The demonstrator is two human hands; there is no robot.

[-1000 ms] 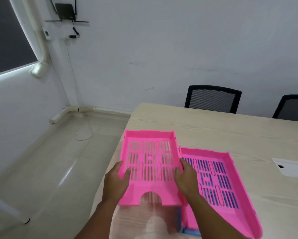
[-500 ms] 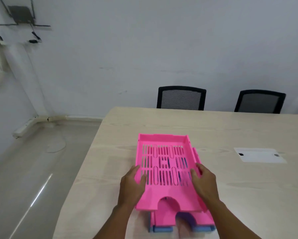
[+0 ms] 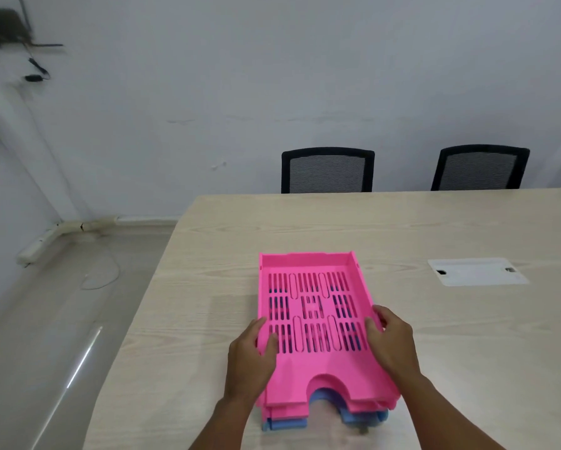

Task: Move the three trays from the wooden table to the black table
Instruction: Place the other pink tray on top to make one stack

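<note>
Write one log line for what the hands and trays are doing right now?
stage: trays stacked | top pink tray on second pink tray, blue tray lowest | left hand, right hand grip top tray's sides | on wooden table

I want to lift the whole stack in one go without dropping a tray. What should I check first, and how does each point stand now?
1. All three trays stacked: ok. The top pink tray sits over a second pink tray and a blue tray.
2. Stack squared up: not ok. The lower trays stick out at the near end.
3. Left hand on the stack's left side: ok, but it holds only the top tray's wall.
4. Right hand on the right side: ok, same limit.
5. Fingers under the blue tray: cannot tell.
6. Black table in sight: not ok. Only the wooden table and two chairs show.
</note>
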